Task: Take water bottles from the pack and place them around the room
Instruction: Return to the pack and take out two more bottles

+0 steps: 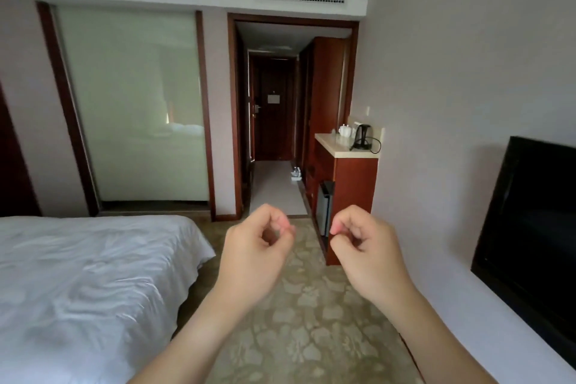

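Note:
The pack of water bottles (296, 174) stands far off on the pale hallway floor, beside the wooden cabinet; it is small and its details are hard to make out. My left hand (257, 246) and my right hand (363, 248) are raised in front of me over the patterned carpet, a short gap between them. Both have their fingers curled in towards the thumb and hold nothing. Neither hand is near the pack.
A bed with white sheets (84, 287) fills the left. A black television (530, 227) stands on a ledge at the right. A wooden cabinet (349, 193) with a kettle (363, 136) on its counter flanks the doorway to the hallway. Carpet (305, 337) runs between bed and wall.

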Demonstrator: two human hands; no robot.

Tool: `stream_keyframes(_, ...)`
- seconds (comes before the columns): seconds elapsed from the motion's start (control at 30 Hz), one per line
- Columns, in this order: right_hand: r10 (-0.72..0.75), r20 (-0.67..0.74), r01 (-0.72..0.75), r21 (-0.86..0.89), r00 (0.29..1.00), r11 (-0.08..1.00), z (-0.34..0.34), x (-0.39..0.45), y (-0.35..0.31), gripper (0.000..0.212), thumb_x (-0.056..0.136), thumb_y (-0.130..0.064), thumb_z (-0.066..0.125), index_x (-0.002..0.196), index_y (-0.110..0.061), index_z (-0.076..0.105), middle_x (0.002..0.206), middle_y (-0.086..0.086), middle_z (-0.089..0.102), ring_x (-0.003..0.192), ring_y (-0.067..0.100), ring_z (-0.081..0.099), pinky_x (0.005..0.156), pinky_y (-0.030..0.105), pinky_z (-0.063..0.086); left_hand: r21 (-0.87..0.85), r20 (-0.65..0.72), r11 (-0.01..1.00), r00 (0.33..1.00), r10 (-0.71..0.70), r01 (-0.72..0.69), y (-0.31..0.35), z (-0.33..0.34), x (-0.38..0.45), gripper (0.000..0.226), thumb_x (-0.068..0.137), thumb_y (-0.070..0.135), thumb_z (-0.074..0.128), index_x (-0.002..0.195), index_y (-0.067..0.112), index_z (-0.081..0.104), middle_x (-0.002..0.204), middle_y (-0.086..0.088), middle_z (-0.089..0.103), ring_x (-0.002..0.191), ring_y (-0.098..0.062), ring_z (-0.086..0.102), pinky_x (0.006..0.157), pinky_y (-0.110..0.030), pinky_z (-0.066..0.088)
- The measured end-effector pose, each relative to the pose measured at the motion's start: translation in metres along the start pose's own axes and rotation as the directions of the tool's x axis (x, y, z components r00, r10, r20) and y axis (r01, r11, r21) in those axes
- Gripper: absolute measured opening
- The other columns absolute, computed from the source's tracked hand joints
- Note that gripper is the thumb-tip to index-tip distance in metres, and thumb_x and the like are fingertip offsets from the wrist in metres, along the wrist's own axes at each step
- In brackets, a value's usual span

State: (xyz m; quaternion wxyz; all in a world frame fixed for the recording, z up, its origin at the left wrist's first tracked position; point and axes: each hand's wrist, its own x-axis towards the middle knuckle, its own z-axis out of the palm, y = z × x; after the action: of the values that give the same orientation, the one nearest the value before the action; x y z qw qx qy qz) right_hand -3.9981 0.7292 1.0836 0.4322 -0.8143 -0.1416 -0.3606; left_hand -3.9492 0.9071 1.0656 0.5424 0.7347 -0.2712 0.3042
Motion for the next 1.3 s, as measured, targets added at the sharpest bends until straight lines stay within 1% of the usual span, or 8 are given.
stream_keyframes(0.13,0.0,0.015,0.0,0.043,1.0,0.999,0.024,0.066,0.064,0.016,0.072,-0.013,0.054,0.071,-0.028,0.057,0.055,-0.013,0.053,0.046,0.005,0.046,0.048,0.01,0.032,0.048,-0.007,0.999,1.0,-0.003,0.003,-0.052,0.032,0.065,0.022,0.083,0.016,0.072,0.074,0.032,0.06,0.061,0.007,0.06,0.049,-0.015,0.05,0.048,-0.035,0.043)
stream_keyframes(0.2,0.015,0.02,-0.016,0.06,1.0,0.998,0.031,0.103,0.098,0.017,0.076,-0.013,0.05,0.073,-0.029,0.058,0.055,-0.015,0.054,0.048,0.005,0.047,0.047,0.011,0.033,0.086,0.017,0.996,1.0,-0.016,0.014,-0.076,0.051,0.098,0.014,0.081,0.019,0.071,0.076,0.029,0.063,0.064,0.002,0.063,0.051,-0.018,0.053,0.048,-0.031,0.044)
stream_keyframes(0.33,0.048,0.04,-0.052,0.103,0.998,0.993,0.051,0.18,0.168,0.021,0.081,-0.014,0.048,0.076,-0.032,0.058,0.047,-0.015,0.05,0.04,0.004,0.041,0.043,0.013,0.031,0.098,0.016,0.995,0.999,-0.033,0.031,-0.132,0.085,0.168,0.001,0.075,0.027,0.062,0.076,0.028,0.062,0.062,0.011,0.061,0.05,-0.001,0.049,0.049,-0.016,0.041)
stream_keyframes(0.53,-0.017,0.077,0.008,0.115,0.997,0.993,0.099,0.271,0.25,0.028,0.088,-0.004,0.062,0.078,-0.03,0.06,0.053,-0.005,0.053,0.043,0.004,0.042,0.047,0.012,0.031,0.122,0.008,0.989,0.997,-0.079,0.078,-0.224,0.114,0.251,0.022,0.082,0.005,0.067,0.078,0.026,0.064,0.066,0.006,0.062,0.054,-0.002,0.051,0.052,-0.013,0.042)
stream_keyframes(0.93,-0.051,0.109,0.045,0.054,0.993,0.998,0.237,0.498,0.413,0.03,0.088,0.004,0.059,0.074,-0.023,0.057,0.054,-0.002,0.048,0.047,0.004,0.041,0.048,0.02,0.03,0.124,0.081,0.991,0.995,-0.06,0.05,-0.448,0.152,0.464,0.023,0.079,0.007,0.066,0.078,0.029,0.06,0.074,0.009,0.062,0.06,-0.005,0.056,0.053,-0.01,0.041)
stream_keyframes(1.03,-0.029,0.101,0.023,0.061,0.994,0.998,0.257,0.556,0.45,0.032,0.085,0.009,0.056,0.072,-0.02,0.056,0.052,-0.004,0.043,0.047,0.002,0.037,0.047,0.016,0.027,0.1,0.115,0.995,0.992,-0.042,0.03,-0.493,0.176,0.527,0.012,0.08,0.014,0.063,0.078,0.026,0.061,0.08,0.01,0.064,0.072,-0.01,0.06,0.056,-0.014,0.045)
stream_keyframes(1.13,0.005,0.062,-0.01,0.079,0.998,0.997,0.271,0.605,0.49,0.028,0.085,0.009,0.054,0.072,-0.015,0.055,0.054,0.003,0.041,0.048,0.005,0.035,0.048,0.018,0.028,0.041,0.114,0.998,0.992,-0.058,0.054,-0.533,0.208,0.58,0.013,0.081,0.015,0.065,0.076,0.026,0.062,0.079,0.01,0.065,0.072,-0.01,0.061,0.062,-0.023,0.05)
stream_keyframes(1.3,0.002,0.044,-0.004,0.052,0.999,0.999,0.298,0.677,0.578,0.027,0.083,0.007,0.053,0.072,-0.018,0.054,0.054,-0.008,0.04,0.047,0.003,0.034,0.049,0.015,0.026,-0.017,0.123,0.996,0.988,-0.09,0.093,-0.606,0.267,0.653,0.008,0.079,0.029,0.066,0.075,0.024,0.061,0.074,0.004,0.063,0.067,-0.014,0.06,0.062,-0.03,0.052)
